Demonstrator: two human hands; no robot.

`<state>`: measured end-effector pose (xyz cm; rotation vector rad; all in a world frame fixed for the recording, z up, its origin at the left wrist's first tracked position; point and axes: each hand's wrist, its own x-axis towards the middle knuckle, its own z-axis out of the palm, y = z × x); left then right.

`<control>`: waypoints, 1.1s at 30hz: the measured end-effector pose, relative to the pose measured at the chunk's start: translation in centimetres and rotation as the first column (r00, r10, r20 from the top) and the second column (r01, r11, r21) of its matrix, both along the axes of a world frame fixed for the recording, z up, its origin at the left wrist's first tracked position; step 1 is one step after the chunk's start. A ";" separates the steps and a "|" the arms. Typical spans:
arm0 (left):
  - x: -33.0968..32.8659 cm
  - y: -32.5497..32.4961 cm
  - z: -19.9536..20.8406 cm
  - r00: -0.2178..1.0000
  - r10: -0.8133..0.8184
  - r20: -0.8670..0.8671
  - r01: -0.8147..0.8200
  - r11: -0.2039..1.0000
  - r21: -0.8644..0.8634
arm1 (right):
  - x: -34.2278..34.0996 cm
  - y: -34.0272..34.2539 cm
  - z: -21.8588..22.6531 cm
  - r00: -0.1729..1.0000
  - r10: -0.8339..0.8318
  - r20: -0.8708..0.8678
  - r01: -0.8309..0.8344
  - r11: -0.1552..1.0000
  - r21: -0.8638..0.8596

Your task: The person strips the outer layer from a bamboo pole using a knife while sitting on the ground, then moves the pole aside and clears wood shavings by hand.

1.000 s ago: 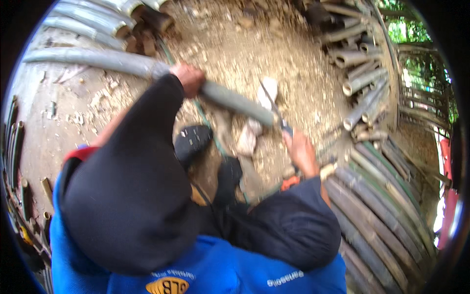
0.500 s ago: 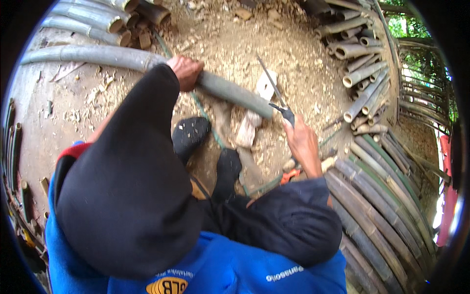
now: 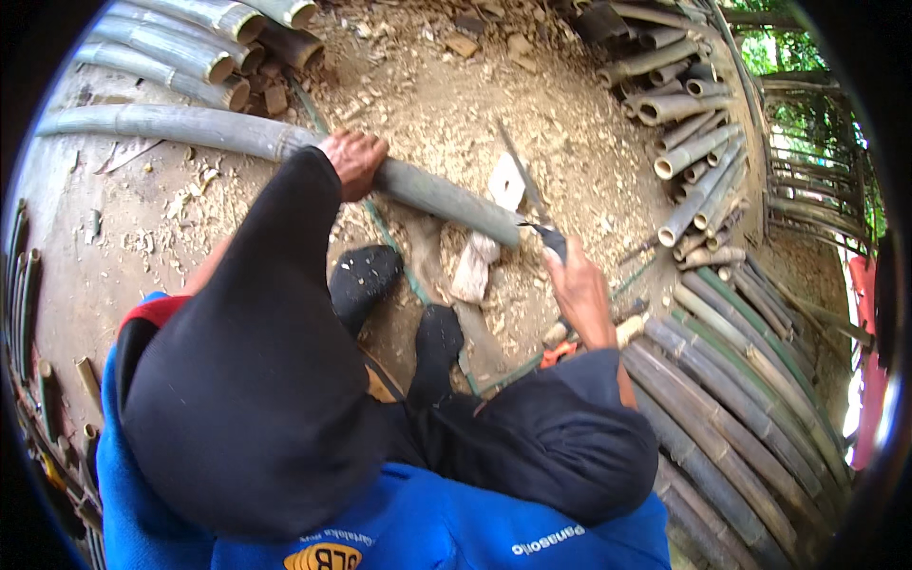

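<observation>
A long grey-green bamboo pole point(image 3: 446, 198) runs from the far left to the middle, its cut end near my right hand. My left hand point(image 3: 355, 163) is closed over the pole from above, a little way back from that end. In my right hand point(image 3: 581, 290) is the black handle of a hand tool with a long, narrow blade point(image 3: 519, 167), perhaps a saw; I cannot tell its exact kind. The blade points away from me, just past the pole's end, and the dark part at its base is next to the end or touching it.
Under the pole's end lie a pale cloth-like bundle point(image 3: 475, 268) and a white piece point(image 3: 506, 182). Wood chips cover the ground point(image 3: 570, 142). Cut bamboo is stacked at the right point(image 3: 698, 152), lower right point(image 3: 722, 408) and upper left point(image 3: 180, 47). An orange object point(image 3: 559, 353) lies near my right wrist.
The blade has turned and shows a broader, darker side. My right hand and the pole's end have shifted slightly lower in view; my left hand keeps its grip.
</observation>
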<state>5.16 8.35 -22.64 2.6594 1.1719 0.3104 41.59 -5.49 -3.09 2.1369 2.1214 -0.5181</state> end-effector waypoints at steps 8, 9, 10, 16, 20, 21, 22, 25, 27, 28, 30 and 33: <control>0.8 3.0 0.8 1.000 0.006 0.000 -0.006 0.988 0.154 | 1.2 -0.2 -2.6 0.985 0.145 -0.089 -0.109 0.939 0.327; 0.4 3.4 0.7 1.000 0.008 -0.002 -0.008 0.986 0.168 | 2.0 0.9 -4.6 0.975 0.040 0.220 -0.022 0.996 -0.085; -0.4 3.4 0.1 1.000 -0.007 0.016 0.003 0.972 0.237 | 2.7 0.5 -5.4 0.962 0.080 0.260 -0.069 0.996 -0.051; 0.4 0.6 -0.8 0.999 -0.029 0.036 0.023 0.990 0.141 | -1.8 2.0 2.1 0.994 0.092 -0.059 -0.088 0.994 0.065; 1.0 2.4 0.3 0.998 -0.019 0.062 0.008 0.984 0.175 | -2.8 1.3 3.2 0.946 0.211 -0.248 -0.082 0.891 0.446; 0.6 3.3 1.1 0.998 -0.020 0.060 0.009 0.982 0.188 | -1.8 1.1 1.5 0.929 0.315 -0.196 -0.131 0.773 0.621; 0.0 4.2 2.3 0.999 -0.011 0.049 0.003 0.985 0.173 | 0.3 1.0 -1.6 0.975 0.160 -0.156 -0.083 0.906 0.415; -1.3 4.0 1.8 0.998 -0.042 0.048 0.030 0.973 0.230 | 2.8 1.0 -6.7 0.979 -0.027 0.200 0.028 1.000 0.001; -0.8 2.6 0.9 0.999 -0.039 -0.021 0.040 0.996 0.078 | 1.2 3.6 -4.2 0.987 0.032 0.159 -0.032 0.999 -0.006; -0.4 1.9 0.5 0.999 -0.051 0.000 0.051 0.989 0.138 | 0.4 3.9 -1.8 0.988 0.077 0.137 -0.076 0.997 -0.010; 0.6 0.4 -0.7 0.999 -0.033 0.012 0.031 0.991 0.131 | -1.7 2.3 1.9 1.000 0.023 0.014 -0.023 0.999 0.044; 0.0 2.3 0.8 1.000 -0.029 0.012 0.026 0.978 0.207 | -3.1 2.3 3.3 0.978 0.109 -0.178 -0.047 0.947 0.318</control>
